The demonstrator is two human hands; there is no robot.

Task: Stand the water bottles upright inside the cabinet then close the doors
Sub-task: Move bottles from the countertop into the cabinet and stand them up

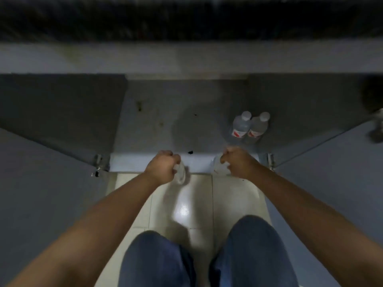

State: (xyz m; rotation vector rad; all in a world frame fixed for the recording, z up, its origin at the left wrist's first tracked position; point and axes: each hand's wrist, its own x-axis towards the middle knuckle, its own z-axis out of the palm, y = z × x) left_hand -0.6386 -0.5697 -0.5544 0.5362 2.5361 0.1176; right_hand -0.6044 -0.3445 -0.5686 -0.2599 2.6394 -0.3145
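Head view: my left hand (163, 165) and right hand (236, 162) each gripped a bottle at the cabinet sill (199, 162); two bottles (250, 126) stood upright inside, doors wide.

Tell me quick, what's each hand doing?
Left hand: closed around a bottle.
Right hand: closed around another bottle.

Two bottles (249, 126) upright in cabinet (165, 125), just beyond right hand (236, 162); doors (51, 121) swung open outside both hands.
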